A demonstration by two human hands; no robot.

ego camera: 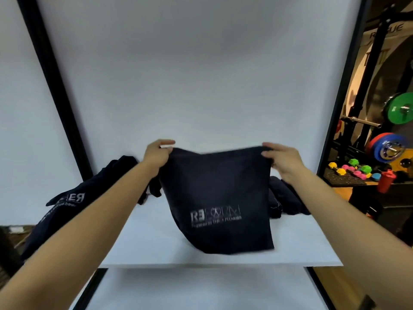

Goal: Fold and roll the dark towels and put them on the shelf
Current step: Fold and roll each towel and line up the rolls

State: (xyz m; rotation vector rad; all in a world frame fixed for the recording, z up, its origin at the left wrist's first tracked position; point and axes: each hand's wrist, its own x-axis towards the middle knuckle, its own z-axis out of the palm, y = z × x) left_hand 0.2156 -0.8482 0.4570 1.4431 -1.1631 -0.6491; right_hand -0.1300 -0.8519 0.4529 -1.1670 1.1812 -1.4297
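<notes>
Towels in dark cloth lie and hang across the white shelf (312,253), and by the look of it the job is somewhere in its middle. At the left of the frame an unfolded towel (69,200) is draped over the shelf's left end, its printed lettering showing reversed; part of it is hidden behind the left forearm and its lower end runs off into the dim corner, so I cannot tell whether this is one towel or several. It still needs folding and rolling.

Next, the left hand (156,154) is pinched shut on the upper left corner of the held towel (216,198), which hangs in the middle of the frame, spread flat with its printed logo facing the camera and its bottom edge at or just above the shelf surface. It may already be doubled, but that is hard to make out. The right hand (282,161) is clamped on the upper right corner. This towel seems to be at the folding step, with rolling not yet done.

Further right, behind the right wrist, dark bundles (279,200) that look like finished rolls rest on the shelf; their number is unclear, since hand and held cloth cover them.
</notes>
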